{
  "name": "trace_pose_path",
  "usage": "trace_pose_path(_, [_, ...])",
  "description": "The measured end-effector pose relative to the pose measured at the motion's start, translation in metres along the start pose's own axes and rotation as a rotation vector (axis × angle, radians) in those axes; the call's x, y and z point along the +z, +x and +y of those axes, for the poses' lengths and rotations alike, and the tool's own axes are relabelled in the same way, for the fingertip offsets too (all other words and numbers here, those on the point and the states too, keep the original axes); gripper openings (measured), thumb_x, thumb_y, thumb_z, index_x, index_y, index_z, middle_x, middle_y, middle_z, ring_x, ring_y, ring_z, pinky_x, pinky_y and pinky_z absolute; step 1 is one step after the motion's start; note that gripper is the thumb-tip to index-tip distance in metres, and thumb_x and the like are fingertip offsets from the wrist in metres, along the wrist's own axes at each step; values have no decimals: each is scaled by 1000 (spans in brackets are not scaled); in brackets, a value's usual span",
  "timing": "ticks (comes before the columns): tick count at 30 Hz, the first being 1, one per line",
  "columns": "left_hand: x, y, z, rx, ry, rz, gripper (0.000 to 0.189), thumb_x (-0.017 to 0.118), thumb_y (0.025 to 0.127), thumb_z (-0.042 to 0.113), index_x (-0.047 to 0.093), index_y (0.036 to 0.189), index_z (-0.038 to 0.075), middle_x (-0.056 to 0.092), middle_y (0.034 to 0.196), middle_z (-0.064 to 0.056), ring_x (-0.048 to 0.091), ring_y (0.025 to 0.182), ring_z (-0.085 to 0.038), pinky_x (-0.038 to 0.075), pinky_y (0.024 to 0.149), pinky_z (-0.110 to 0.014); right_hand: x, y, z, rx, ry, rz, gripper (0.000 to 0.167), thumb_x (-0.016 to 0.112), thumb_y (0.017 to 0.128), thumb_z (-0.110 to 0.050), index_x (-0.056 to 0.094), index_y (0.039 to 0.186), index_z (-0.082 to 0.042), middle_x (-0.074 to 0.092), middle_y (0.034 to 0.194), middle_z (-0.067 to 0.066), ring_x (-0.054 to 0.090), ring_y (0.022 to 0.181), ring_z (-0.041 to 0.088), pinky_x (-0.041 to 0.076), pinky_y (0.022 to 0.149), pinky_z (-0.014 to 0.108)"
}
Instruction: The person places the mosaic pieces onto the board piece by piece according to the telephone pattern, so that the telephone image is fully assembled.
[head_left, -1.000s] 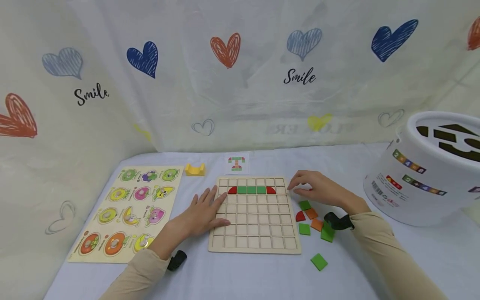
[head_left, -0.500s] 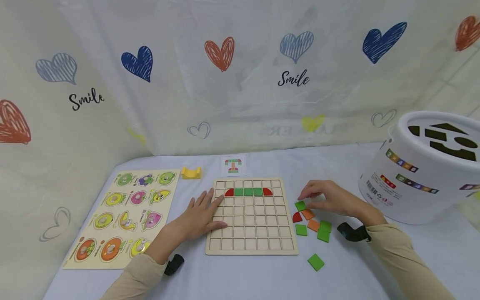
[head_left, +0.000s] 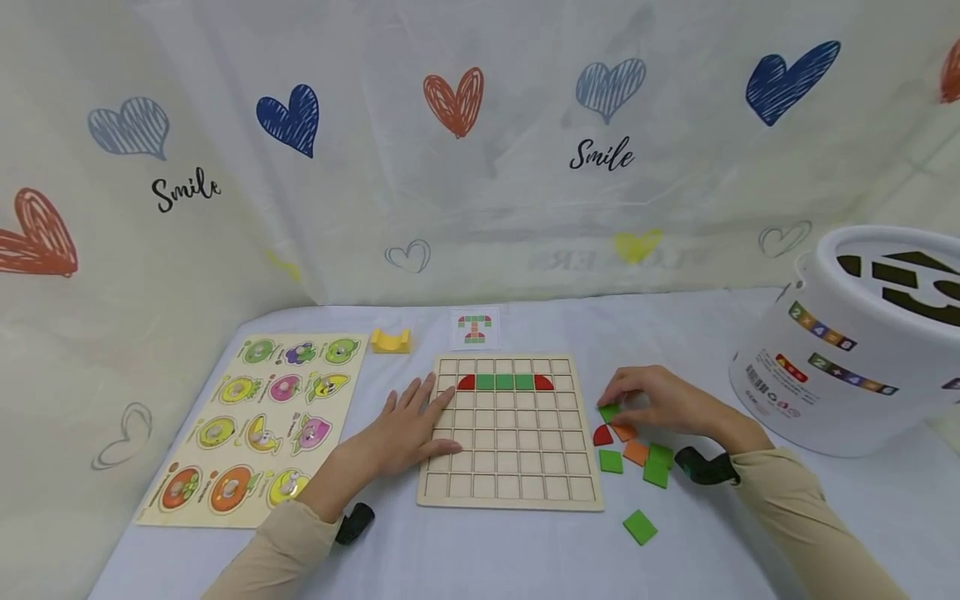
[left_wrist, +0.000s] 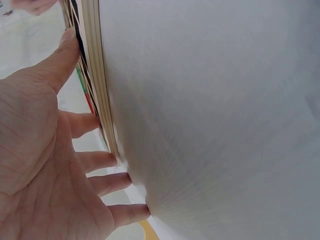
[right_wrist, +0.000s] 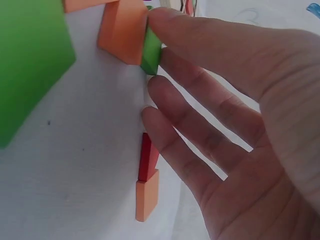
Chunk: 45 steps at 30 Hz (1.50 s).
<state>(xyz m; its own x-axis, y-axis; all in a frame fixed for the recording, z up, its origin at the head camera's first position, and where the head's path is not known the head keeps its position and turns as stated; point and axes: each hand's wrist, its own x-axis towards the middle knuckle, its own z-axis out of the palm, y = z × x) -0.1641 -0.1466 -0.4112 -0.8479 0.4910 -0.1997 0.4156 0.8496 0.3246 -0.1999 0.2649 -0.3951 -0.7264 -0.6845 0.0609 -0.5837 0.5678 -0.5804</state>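
My left hand rests with spread fingers on the left edge of a wooden grid board. In the left wrist view its fingertips lie along the board's side and the cloth. A row of red, green and red pieces fills part of the board's second row. Right of the board, my right hand pinches a green square tile between thumb and fingers. The right wrist view shows that green tile under the thumb tip, against an orange tile. A red quarter-round piece lies beside it.
More green tiles and orange tiles lie loose nearby. A pattern card and a yellow piece are behind the board. A fruit puzzle board lies left; a white bucket stands right.
My right hand has moved from the board's upper right edge toward me and rightward, down to the loose tiles, and its fingers have closed on a green tile. My left hand stays on the board.
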Motion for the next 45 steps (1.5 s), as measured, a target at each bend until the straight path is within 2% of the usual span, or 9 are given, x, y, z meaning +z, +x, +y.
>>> trace_pose_path(7, [2,1,1,-7,2,-9,85,57,103,57,27,166,9,10,172,-26,10,158,-47,13,122,-71,0,3,1,16,-28,-4,19,87,86,-9,81,104,-8,70,100,-5,64,88,11,58,81,30])
trace_pose_path(12, [2,0,2,-1,-3,-10,85,56,104,58,26,167,9,9,172,-26,9,158,-47,12,122,-71,0,5,-1,56,-23,-16,20,87,85,-8,81,104,-6,70,99,-5,65,88,13,59,82,31])
trace_pose_path(18, [0,-1,3,1,-2,-7,85,57,104,56,26,166,8,9,172,-27,10,158,-48,12,122,-70,-1,4,0,67,-21,-11,22,87,84,-7,81,105,-7,68,98,-5,66,89,12,59,82,31])
trace_pose_path(27, [-1,-1,1,13,13,2,84,57,104,56,27,166,7,11,171,-28,12,158,-48,14,122,-71,2,2,1,67,15,69,24,90,81,-5,79,101,-10,67,97,-5,66,83,10,60,79,30])
trace_pose_path(33, [-1,0,0,5,10,-2,85,56,104,57,26,166,7,10,171,-28,11,158,-48,13,122,-70,6,3,3,58,-14,153,25,92,78,-6,77,95,-14,68,92,-8,61,81,10,57,77,29])
trace_pose_path(38, [-1,0,0,7,10,-3,85,56,104,56,26,166,7,9,171,-28,11,158,-48,13,122,-71,8,7,0,24,14,209,27,89,78,5,76,94,-12,70,92,-6,64,82,8,62,79,30])
trace_pose_path(45, [-1,0,0,12,10,0,84,56,105,55,26,166,7,10,171,-29,12,157,-49,14,121,-71,11,21,-13,-122,83,311,29,86,78,12,78,98,-8,71,93,-2,69,84,10,63,76,31])
